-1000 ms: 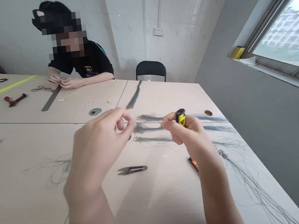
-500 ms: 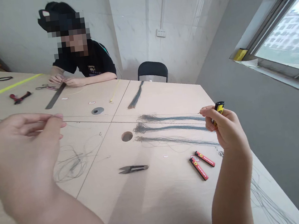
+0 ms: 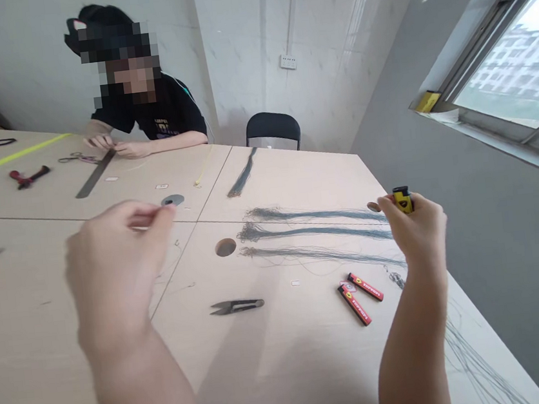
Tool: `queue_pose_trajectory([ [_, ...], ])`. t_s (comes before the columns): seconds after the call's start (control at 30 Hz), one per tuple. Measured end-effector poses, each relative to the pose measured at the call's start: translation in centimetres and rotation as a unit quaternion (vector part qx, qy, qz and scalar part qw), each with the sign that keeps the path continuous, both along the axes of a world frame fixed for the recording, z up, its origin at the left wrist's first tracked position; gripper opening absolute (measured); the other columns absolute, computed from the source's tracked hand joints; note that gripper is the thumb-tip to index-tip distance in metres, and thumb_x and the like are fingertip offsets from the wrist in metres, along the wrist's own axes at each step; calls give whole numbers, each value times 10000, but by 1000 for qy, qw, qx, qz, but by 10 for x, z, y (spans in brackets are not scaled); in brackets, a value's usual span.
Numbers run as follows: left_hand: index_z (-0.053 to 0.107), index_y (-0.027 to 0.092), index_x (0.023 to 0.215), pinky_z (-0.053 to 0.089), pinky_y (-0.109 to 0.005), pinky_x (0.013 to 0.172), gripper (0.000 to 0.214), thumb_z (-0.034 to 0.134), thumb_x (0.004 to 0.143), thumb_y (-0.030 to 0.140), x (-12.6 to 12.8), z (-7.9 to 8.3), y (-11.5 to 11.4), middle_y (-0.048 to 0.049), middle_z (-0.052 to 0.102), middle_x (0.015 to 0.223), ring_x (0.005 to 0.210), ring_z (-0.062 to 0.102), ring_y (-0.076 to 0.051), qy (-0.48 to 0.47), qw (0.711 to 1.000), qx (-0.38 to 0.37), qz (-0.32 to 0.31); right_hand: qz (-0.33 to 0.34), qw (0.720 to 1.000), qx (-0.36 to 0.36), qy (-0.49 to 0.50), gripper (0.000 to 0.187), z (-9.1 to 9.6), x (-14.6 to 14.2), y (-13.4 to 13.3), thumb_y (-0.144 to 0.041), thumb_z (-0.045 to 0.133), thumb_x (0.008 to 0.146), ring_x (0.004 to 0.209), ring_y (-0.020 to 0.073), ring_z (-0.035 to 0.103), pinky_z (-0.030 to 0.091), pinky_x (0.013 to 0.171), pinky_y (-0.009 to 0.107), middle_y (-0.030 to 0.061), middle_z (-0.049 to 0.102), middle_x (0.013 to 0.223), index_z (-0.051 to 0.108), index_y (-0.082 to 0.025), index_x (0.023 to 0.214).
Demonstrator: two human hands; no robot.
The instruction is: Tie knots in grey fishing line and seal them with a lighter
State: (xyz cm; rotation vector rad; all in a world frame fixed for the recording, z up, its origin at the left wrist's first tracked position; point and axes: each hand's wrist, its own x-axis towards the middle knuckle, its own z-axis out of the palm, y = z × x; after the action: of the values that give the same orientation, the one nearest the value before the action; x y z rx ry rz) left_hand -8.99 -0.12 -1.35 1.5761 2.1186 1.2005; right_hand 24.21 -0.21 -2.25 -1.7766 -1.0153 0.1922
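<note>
Yellow lighter (image 3: 402, 201), one: in the right hand (image 3: 417, 227), grip clenched around it, above the bench (image 3: 293, 368). Left hand (image 3: 115, 261), raised, blurred: fingertips close together; cannot tell whether its grip pinches anything. Thread bundles (image 3: 311, 229), three: side by side on the bench, largely between the hands. Scissors (image 3: 235, 307), one pair: nearer the viewer. Red lighters (image 3: 355, 307), two: right of the scissors.

Our snips (image 3: 237, 306): dark grey. Right of them: two red lighters (image 3: 354, 306), black ends, white lettering; farther right, we've got a yellow-and-black lighter (image 3: 403, 200). Beyond the snips: blue-grey strand bundles (image 3: 321, 229), black chair (image 3: 272, 126). Far left: plain yellow strip (image 3: 11, 158).
</note>
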Motion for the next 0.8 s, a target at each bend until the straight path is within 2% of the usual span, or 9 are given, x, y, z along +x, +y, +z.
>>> queue_pose_trajectory([
  [0.03,612,205,834,351,-341,723,256,624,832,460,17,7,-3,-27,627,827,833,549,-232,-21,999,-30,-6,51,998,-3,32,172,1,-7,-1,-300,696,716,534,121,338,249,497,273,-32,399,546,597,-191,626],
  [0.13,628,209,744,394,-296,690,278,637,836,471,54,18,-6,9,630,769,760,557,-178,-93,987,-30,-128,217,966,-3,142,209,5,-31,-5,-374,720,741,510,101,321,241,484,262,-50,385,526,640,-184,707],
  [0.2,630,213,689,405,-274,642,322,631,850,492,67,18,-4,22,619,713,690,544,-154,-122,974,-28,-190,296,938,-2,180,223,7,-47,-7,-381,732,753,504,89,311,235,480,256,-54,382,533,637,-187,696],
  [0.27,647,216,662,412,-270,619,372,610,870,522,73,15,-2,16,622,707,655,535,-145,-117,967,-23,-226,351,915,1,199,231,7,-60,-9,-383,736,775,499,82,303,230,474,254,-56,383,543,642,-191,688],
  [0.4,732,244,750,444,-275,651,356,622,865,563,72,12,-2,-9,692,843,736,585,-164,-127,958,6,-257,395,893,56,206,200,4,-75,-9,-327,737,804,512,73,325,239,474,262,-30,517,669,651,-199,677],
  [0.57,778,302,875,477,-300,782,205,673,859,478,68,15,-8,-13,726,1034,958,627,-204,-181,923,-6,-339,419,880,100,200,148,0,-81,-9,-314,747,829,545,78,353,261,490,275,-8,581,825,693,-222,727],
  [0.63,777,316,873,467,-323,795,161,690,845,449,68,15,-9,-9,714,1012,937,619,-204,-173,921,-12,-349,423,876,105,205,134,0,-81,-9,-316,751,831,547,79,359,265,491,275,-7,581,830,701,-228,744],
  [0.8,750,315,819,411,-322,710,106,692,837,402,69,14,-10,15,648,859,715,525,-147,-142,930,-13,-338,434,871,105,203,128,0,-82,-11,-299,747,839,543,75,362,273,489,273,-12,571,812,701,-232,740],
])
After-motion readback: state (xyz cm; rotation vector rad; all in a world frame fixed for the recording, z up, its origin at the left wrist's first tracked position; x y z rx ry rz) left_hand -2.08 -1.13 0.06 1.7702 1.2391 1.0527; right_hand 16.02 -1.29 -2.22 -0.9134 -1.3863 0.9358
